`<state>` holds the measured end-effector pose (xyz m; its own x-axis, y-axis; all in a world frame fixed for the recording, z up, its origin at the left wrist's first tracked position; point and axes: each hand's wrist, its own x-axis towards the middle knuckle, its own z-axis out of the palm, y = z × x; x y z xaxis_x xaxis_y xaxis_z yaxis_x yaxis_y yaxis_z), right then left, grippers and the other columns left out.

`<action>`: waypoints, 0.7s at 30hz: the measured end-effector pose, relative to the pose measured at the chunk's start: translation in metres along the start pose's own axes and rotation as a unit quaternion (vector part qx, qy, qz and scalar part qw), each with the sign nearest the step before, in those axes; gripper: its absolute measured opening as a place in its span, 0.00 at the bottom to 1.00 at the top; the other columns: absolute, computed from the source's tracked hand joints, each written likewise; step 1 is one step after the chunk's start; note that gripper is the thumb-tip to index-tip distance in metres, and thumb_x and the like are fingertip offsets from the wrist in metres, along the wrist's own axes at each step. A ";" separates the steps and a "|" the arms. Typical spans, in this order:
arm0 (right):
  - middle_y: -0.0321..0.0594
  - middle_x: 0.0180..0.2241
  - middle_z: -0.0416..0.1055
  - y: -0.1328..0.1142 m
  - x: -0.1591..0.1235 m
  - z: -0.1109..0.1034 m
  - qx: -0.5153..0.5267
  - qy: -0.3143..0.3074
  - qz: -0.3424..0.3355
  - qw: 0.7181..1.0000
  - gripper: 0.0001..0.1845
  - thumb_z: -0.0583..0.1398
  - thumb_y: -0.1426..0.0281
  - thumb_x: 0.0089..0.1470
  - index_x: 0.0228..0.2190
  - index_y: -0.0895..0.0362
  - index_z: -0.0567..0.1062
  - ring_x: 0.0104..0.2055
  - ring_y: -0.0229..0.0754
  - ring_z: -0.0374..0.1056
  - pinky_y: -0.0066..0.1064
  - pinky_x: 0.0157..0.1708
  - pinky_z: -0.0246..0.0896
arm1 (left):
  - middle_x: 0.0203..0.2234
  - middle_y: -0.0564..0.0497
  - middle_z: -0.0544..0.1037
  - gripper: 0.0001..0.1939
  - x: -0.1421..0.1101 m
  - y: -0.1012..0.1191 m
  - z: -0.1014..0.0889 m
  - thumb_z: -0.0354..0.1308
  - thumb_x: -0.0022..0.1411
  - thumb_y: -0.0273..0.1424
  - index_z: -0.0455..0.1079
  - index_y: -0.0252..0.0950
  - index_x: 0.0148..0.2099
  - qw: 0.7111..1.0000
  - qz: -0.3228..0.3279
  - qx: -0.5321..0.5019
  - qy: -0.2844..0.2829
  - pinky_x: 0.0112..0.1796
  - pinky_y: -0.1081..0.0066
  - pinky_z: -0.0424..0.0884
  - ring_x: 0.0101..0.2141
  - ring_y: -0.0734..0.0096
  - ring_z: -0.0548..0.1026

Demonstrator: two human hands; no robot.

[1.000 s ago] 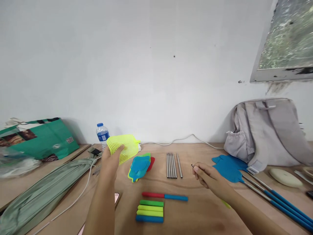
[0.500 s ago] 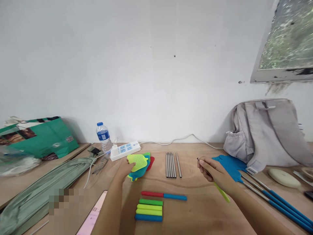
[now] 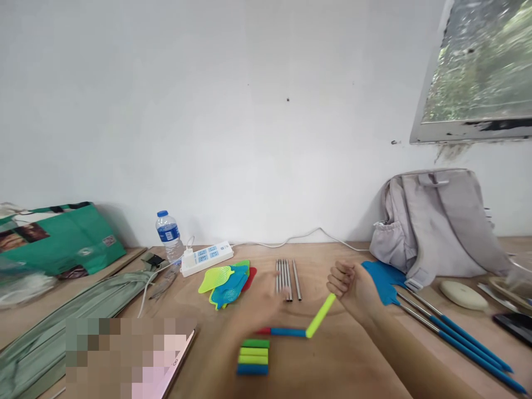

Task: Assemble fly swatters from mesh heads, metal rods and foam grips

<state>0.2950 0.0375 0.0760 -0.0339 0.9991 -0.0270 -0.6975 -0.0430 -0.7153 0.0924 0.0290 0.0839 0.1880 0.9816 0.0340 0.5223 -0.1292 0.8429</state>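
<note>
My right hand (image 3: 353, 285) is closed in a fist on a thin rod with a yellow-green grip (image 3: 320, 316), which slants down to the left over the table. My left hand (image 3: 257, 302) is smeared by motion, just in front of a row of thin metal rods (image 3: 286, 277); its fingers cannot be made out. A yellow mesh swatter head (image 3: 214, 279) lies on a pile of blue, green and red heads (image 3: 230, 282). Stacked coloured grips (image 3: 253, 357) and a red and blue pair (image 3: 285, 332) lie near me.
Blue assembled swatters (image 3: 386, 280) with long handles (image 3: 457, 338) lie at the right beside a grey backpack (image 3: 436, 227). A water bottle (image 3: 168, 235), power strip (image 3: 206, 257), green bag (image 3: 58, 238) and grey-green pouch (image 3: 62, 327) are at the left. A black phone (image 3: 515, 324) sits far right.
My left hand laid the yellow mesh head on the pile and moved right toward the metal rods. My right hand turned, so the yellow-green grip now shows pointing down-left.
</note>
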 end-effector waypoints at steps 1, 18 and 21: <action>0.25 0.10 0.40 0.006 -0.001 0.003 0.021 0.009 0.004 1.000 0.20 0.55 0.70 0.37 0.13 0.55 0.45 0.12 0.28 0.38 0.23 0.12 0.39 | 0.53 0.44 0.63 0.28 -0.010 0.008 0.024 0.54 0.50 0.39 0.60 0.38 0.54 0.999 0.008 -0.004 -0.051 0.50 0.62 0.55 0.53 0.56 0.60; 0.20 0.08 0.34 0.018 -0.030 0.018 -0.054 -0.022 0.172 0.983 0.18 0.54 0.77 0.30 0.12 0.55 0.45 0.11 0.25 0.29 0.21 0.10 0.27 | 0.13 0.66 0.52 0.21 -0.061 0.024 0.089 0.61 0.39 0.29 0.48 0.40 0.27 0.893 -0.188 -0.337 -0.231 0.18 0.77 0.42 0.11 0.85 0.46; 0.21 0.07 0.34 0.021 -0.029 0.025 -0.043 -0.073 0.223 0.971 0.20 0.53 0.76 0.31 0.12 0.55 0.42 0.11 0.25 0.29 0.21 0.09 0.29 | 0.10 0.67 0.46 0.25 -0.064 0.018 0.082 0.64 0.37 0.32 0.45 0.39 0.26 0.786 -0.187 -0.494 -0.320 0.17 0.78 0.37 0.11 0.87 0.38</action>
<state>0.2641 0.0075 0.0792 -0.4233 0.8700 -0.2527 -0.5280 -0.4636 -0.7115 0.1579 -0.0474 0.0528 0.7203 0.6124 -0.3258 -0.2019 0.6344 0.7461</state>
